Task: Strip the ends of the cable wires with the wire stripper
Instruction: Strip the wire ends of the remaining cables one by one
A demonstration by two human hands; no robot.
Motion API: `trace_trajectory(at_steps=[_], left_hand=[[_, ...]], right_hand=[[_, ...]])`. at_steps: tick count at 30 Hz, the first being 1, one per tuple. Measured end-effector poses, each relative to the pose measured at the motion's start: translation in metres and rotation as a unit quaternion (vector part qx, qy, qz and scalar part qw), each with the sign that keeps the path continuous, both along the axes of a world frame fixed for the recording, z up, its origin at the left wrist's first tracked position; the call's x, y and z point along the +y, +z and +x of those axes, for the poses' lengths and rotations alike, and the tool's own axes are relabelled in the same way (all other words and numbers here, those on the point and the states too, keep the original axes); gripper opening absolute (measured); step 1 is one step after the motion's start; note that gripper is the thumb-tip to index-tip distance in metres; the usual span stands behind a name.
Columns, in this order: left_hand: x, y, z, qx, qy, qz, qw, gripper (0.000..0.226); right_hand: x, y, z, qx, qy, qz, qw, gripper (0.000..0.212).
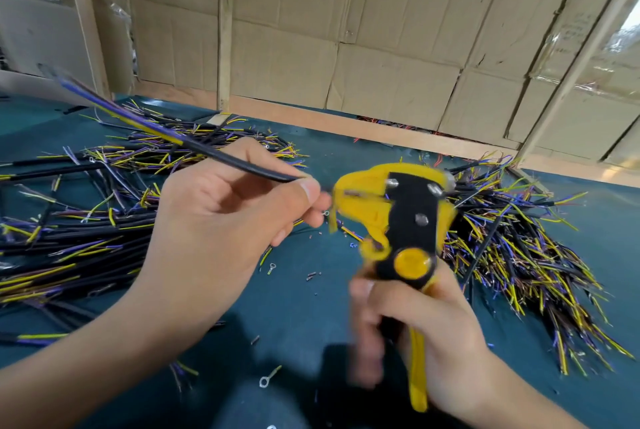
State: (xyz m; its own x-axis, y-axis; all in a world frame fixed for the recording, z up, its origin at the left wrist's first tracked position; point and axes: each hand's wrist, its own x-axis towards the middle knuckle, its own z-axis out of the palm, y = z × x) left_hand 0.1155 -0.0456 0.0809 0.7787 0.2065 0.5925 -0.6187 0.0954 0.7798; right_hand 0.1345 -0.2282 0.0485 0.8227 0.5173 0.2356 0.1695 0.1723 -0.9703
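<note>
Teal felt bench (304,307); left hand (221,220) pinching black cable (221,156), right hand (426,331) round yellow stripper (401,220).

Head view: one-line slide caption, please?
Left hand holds a black cable toward the yellow stripper gripped in the right hand, wire piles on both sides.

Wire stripper (398,224) and right hand (415,331) were motion-blurred, so jaw contact with the wire end was unreadable. Cable (180,137) far tip blurred out; both forearms cropped at frame bottom.
</note>
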Motion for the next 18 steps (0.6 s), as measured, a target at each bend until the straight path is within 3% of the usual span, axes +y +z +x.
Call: trace_trajectory(at_steps=[2, 5, 7, 9, 11, 13, 15, 18], left_hand=[[-0.001, 0.0, -0.001, 0.01, 0.015, 0.026, 0.999, 0.013], [0.001, 0.0, 0.001, 0.028, 0.023, 0.006, 0.999, 0.012], [0.006, -0.002, 0.004, 0.011, 0.057, 0.031, 0.998, 0.013], [0.009, -0.007, 0.006, -0.02, 0.094, 0.114, 0.989, 0.012], [0.009, -0.012, 0.005, -0.076, 0.109, 0.256, 0.957, 0.007], [0.007, -0.018, 0.006, -0.145, 0.088, 0.358, 0.918, 0.005], [0.006, -0.023, 0.008, -0.173, 0.062, 0.409, 0.894, 0.005], [0.014, -0.025, 0.017, -0.18, 0.121, 0.497, 0.84, 0.023]], right_hand=[[0.0, 0.0, -0.001, 0.028, -0.034, 0.013, 0.999, 0.028], [0.001, 0.002, 0.003, 0.086, 0.046, 0.061, 0.993, 0.031], [0.004, 0.005, 0.006, 0.114, 0.084, 0.103, 0.985, 0.048], [0.007, 0.006, 0.008, 0.142, 0.068, 0.146, 0.977, 0.064], [0.01, 0.009, 0.011, 0.171, 0.047, 0.171, 0.969, 0.067], [0.009, 0.01, 0.015, 0.178, 0.004, 0.16, 0.971, 0.055], [0.007, 0.011, 0.017, 0.169, -0.04, 0.142, 0.975, 0.026], [-0.002, 0.016, 0.021, 0.172, -0.079, 0.171, 0.967, 0.005]])
